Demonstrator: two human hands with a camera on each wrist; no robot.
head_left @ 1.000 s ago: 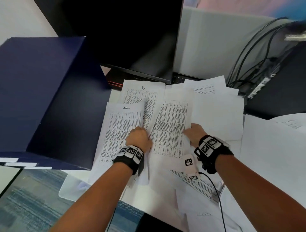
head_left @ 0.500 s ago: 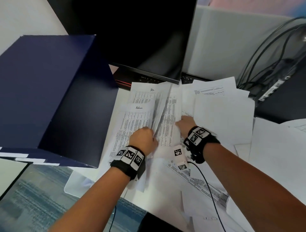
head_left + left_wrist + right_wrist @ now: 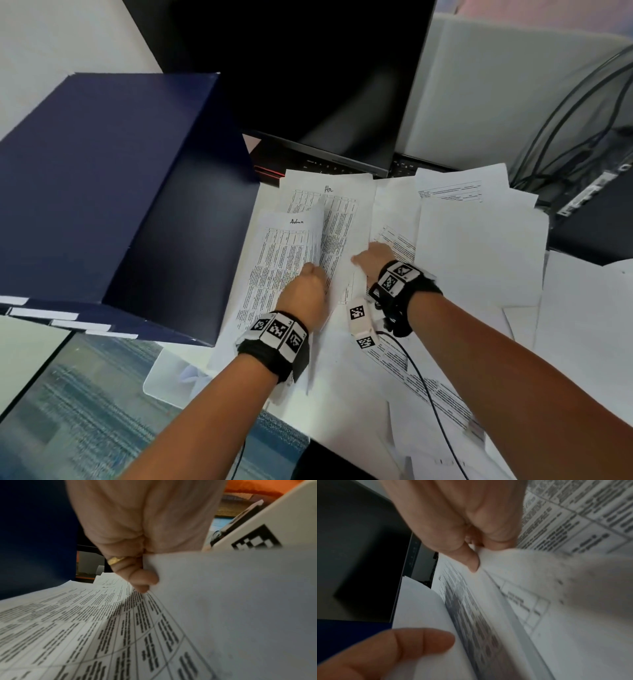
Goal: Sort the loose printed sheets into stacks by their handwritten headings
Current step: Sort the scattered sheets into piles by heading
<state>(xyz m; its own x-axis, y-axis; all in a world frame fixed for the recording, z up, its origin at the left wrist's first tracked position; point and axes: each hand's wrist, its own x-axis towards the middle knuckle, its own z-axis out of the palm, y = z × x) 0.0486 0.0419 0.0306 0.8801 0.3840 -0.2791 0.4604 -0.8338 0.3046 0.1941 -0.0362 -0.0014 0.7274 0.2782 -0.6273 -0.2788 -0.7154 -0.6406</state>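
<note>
**Sorting barely begun: one sheet mid-flip over two headed piles**

The left hand [image 3: 303,291] pinches the lower edge of a white printed table sheet [image 3: 317,233], which stands on edge at frame centre. The right hand [image 3: 375,258], just right of it, curls round another sheet's edge [image 3: 530,566]. Beneath lie a pile headed "Admin" [image 3: 284,246] and, above it, one headed "Hr" [image 3: 339,202]. To my eye most remains: loose white sheets [image 3: 479,257] spread unsorted across the right half.

A dark monitor [image 3: 308,78] stands at the desk's far edge, a grey partition panel [image 3: 507,92] to its right. Black cables [image 3: 575,113] hang at the far right corner. Blue-grey carpet [image 3: 89,411] lies below the near left corner.
</note>
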